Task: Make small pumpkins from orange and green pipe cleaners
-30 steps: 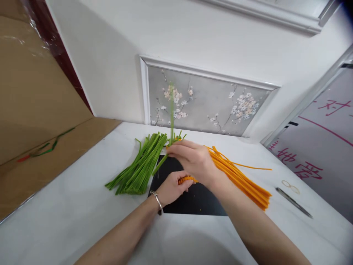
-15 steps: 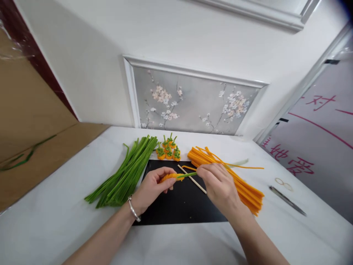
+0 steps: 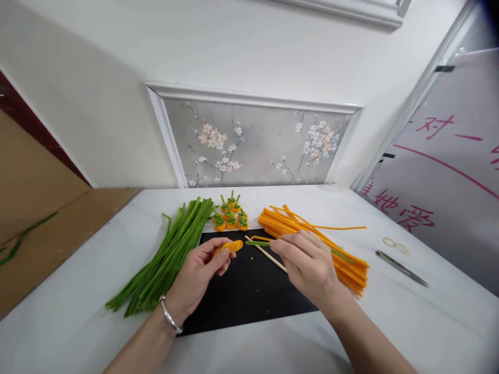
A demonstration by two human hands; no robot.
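Observation:
Between the thumb and fingers of my left hand (image 3: pixel 202 270) is a coiled orange pipe cleaner (image 3: pixel 235 246), its rounded end pointing right. My right hand (image 3: pixel 307 265) pinches a green pipe cleaner (image 3: pixel 258 243); its tip points left, a short gap from the orange coil, and its tail comes out behind the hand. Both hands are above a black mat (image 3: pixel 249 296). A thin pale wooden stick (image 3: pixel 268 255) lies on the mat, partly behind my right hand. Close to it is a bent orange pipe cleaner end (image 3: pixel 257 238).
A bundle of green pipe cleaners (image 3: pixel 167 259) lies left, and a bundle of orange pipe cleaners (image 3: pixel 351 270) right. Several small orange-and-green pieces (image 3: pixel 231 222) stand behind the mat. Tweezers (image 3: pixel 401 268) and two thin rings (image 3: pixel 395 245) lie at the far right of the white table (image 3: pixel 440 327).
The green pipe cleaner, earlier touching the orange coil, is now apart from it. My left hand has moved left with the coil. The view has shifted slightly.

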